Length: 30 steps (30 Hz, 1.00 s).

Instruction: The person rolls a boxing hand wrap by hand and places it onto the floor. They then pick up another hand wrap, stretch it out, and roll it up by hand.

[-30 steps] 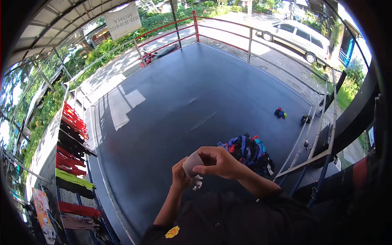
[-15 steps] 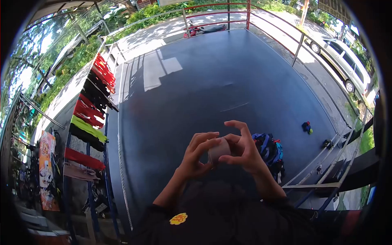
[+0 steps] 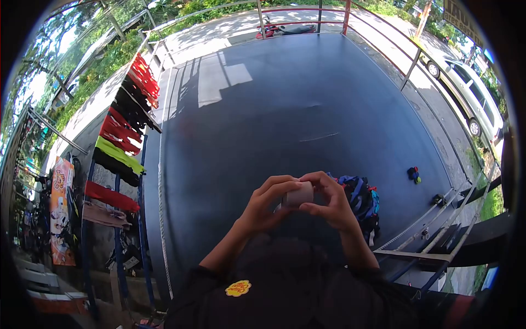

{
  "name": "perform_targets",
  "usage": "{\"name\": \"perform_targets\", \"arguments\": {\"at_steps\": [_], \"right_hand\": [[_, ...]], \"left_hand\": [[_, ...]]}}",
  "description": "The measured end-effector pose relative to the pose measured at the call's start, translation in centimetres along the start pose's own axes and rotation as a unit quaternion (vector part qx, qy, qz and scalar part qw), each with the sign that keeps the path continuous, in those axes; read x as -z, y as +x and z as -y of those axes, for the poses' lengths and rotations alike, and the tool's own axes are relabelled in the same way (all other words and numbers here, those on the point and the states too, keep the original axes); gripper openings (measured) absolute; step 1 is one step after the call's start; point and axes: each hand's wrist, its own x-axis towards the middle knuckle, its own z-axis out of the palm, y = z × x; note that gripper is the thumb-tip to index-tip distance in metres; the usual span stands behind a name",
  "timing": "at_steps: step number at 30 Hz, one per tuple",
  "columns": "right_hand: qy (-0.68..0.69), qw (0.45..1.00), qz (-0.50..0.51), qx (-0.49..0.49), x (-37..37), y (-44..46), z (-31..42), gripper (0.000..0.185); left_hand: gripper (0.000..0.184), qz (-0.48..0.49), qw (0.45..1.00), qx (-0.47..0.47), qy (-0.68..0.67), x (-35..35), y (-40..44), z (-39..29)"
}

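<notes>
In front of my chest is a short pale pinkish-grey roll of tape (image 3: pixel 299 196), its curved side facing up toward me. My left hand (image 3: pixel 268 202) curls around the roll's left side, with its fingers over the upper edge. On the other side, my right hand (image 3: pixel 332 202) grips it between fingertips above and thumb below. Whether a loose end is lifted from the roll, I cannot tell. Just beyond my right hand, a heap of blue, black and teal gear (image 3: pixel 362 198) lies on the dark mat (image 3: pixel 246 142).
Ropes (image 3: pixel 163 219) and rails surround the raised mat. Red, black and yellow-green cloths (image 3: pixel 118 156) hang along the left side. A small dark item with red and yellow parts (image 3: pixel 413 174) lies to the right. Outside are a red motorcycle (image 3: pixel 285 29) and a silver car (image 3: pixel 466 90).
My right hand's raised index finger has come down onto the roll, and its fingers have closed in. My left hand stays around the roll. The view has shifted slightly.
</notes>
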Motion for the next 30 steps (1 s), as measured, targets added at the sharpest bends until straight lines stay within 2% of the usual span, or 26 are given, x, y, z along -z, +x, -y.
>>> {"name": "perform_targets", "arguments": {"at_steps": [1, 3, 4, 6, 7, 8, 10, 13, 18, 21, 23, 26, 28, 29, 30], "right_hand": [[-0.003, 1.000, 0.004, -0.002, -0.2, 0.0, 0.1, 0.056], [0.005, 1.000, -0.021, -0.020, -0.6, 0.3, 0.3, 0.054], [0.003, 1.000, -0.017, -0.023, -0.7, 0.5, 0.2, 0.054], [-0.025, 0.997, -0.053, 0.044, -0.8, 1.2, 0.0, 0.053], [-0.027, 0.998, -0.049, 0.040, -1.0, 1.6, -0.1, 0.053], [-0.011, 0.996, -0.068, 0.053, -1.1, 2.1, -0.2, 0.053], [0.003, 0.994, -0.090, 0.070, -1.2, 3.3, -0.5, 0.057], [-0.007, 0.990, -0.115, 0.076, -1.6, 5.0, -1.7, 0.054], [-0.019, 0.993, -0.096, 0.065, -2.9, 7.4, -5.0, 0.049], [-0.009, 0.995, -0.088, 0.039, -3.9, 8.6, -7.8, 0.048], [-0.013, 0.996, -0.091, 0.018, -4.1, 9.3, -9.4, 0.049], [-0.021, 0.999, -0.046, -0.008, -4.4, 10.2, -10.8, 0.044], [0.070, 0.997, -0.021, -0.012, -5.0, 10.6, -11.0, 0.035], [0.069, 0.997, -0.024, -0.024, -5.1, 11.0, -11.3, 0.035], [0.061, 0.997, -0.025, -0.038, -5.2, 11.4, -11.5, 0.030]], "left_hand": [[0.061, -0.005, 1.000, 0.001, -0.001, -0.1, -0.2, 0.2], [0.059, -0.038, 0.987, 0.086, -0.131, -0.5, -0.7, 0.6], [0.059, -0.043, 0.986, 0.088, -0.132, -0.8, -0.8, 0.8], [0.053, -0.082, 0.893, 0.264, -0.354, -1.2, -1.1, 0.9], [0.034, -0.048, 0.872, 0.296, -0.387, -1.2, -1.7, 1.6], [0.034, -0.053, 0.871, 0.296, -0.388, -1.3, -2.1, 2.1], [0.027, 0.016, 0.847, 0.325, -0.421, -1.3, -2.4, 2.5], [0.030, 0.022, 0.827, 0.341, -0.447, -0.8, -2.5, 2.8], [0.031, 0.034, 0.815, 0.360, -0.452, 1.3, -2.2, 4.8], [0.039, 0.017, 0.778, 0.372, -0.506, 2.8, -2.3, 6.9], [0.050, 0.013, 0.718, 0.413, -0.560, 4.1, -2.1, 8.1], [0.060, 0.021, 0.681, 0.461, -0.569, 5.9, -2.0, 10.3], [0.063, 0.020, 0.641, 0.476, -0.602, 7.4, -1.7, 11.5], [0.066, 0.020, 0.613, 0.481, -0.626, 8.3, -1.5, 12.2], [0.072, 0.030, 0.608, 0.491, -0.623, 9.1, -1.5, 13.0]]}}
